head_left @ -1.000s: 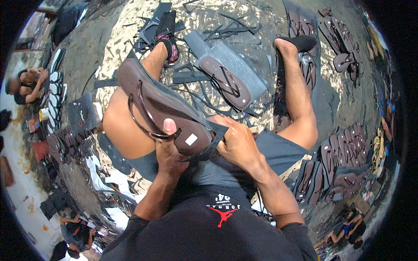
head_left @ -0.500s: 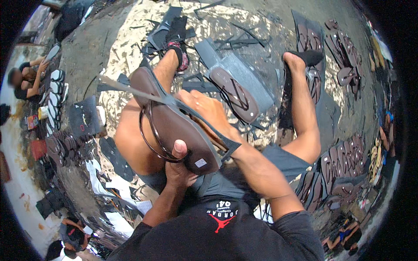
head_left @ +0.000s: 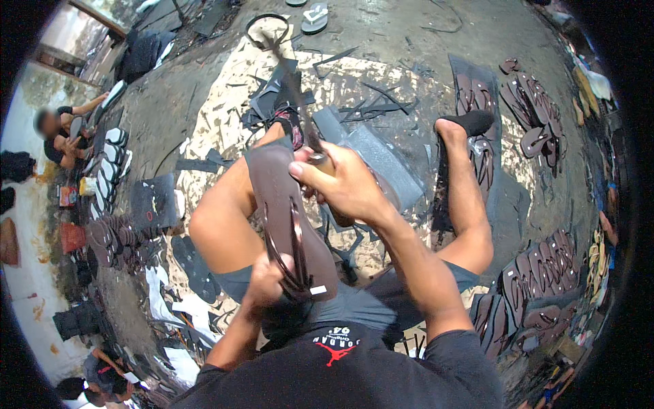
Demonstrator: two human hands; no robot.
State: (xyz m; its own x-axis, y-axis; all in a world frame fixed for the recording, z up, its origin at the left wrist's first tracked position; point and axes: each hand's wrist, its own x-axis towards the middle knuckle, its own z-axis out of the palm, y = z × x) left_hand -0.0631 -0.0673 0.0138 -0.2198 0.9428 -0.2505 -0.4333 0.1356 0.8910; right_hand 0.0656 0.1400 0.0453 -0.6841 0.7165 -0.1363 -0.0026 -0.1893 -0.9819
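My left hand is closed around the heel end of a brown flip-flop, its thumb beside the glossy dark strap. The flip-flop rests over my lap, toe end pointing away from me. My right hand grips the wooden handle of a knife, just right of the sole's toe end. The knife's long narrow blade is blurred and points up and away. Near its tip a curled dark strip appears in the air. Behind my right hand, another brown flip-flop is mostly hidden.
A grey slab lies between my legs among dark off-cuts. Brown flip-flops stand in rows at the right, with more farther off. White-topped pairs line the left, near a seated person.
The flip-flop has turned and lowered toward my lap. My right hand has come from behind it to its toe end, the knife swinging upward. The strip beside the sole is now away from it.
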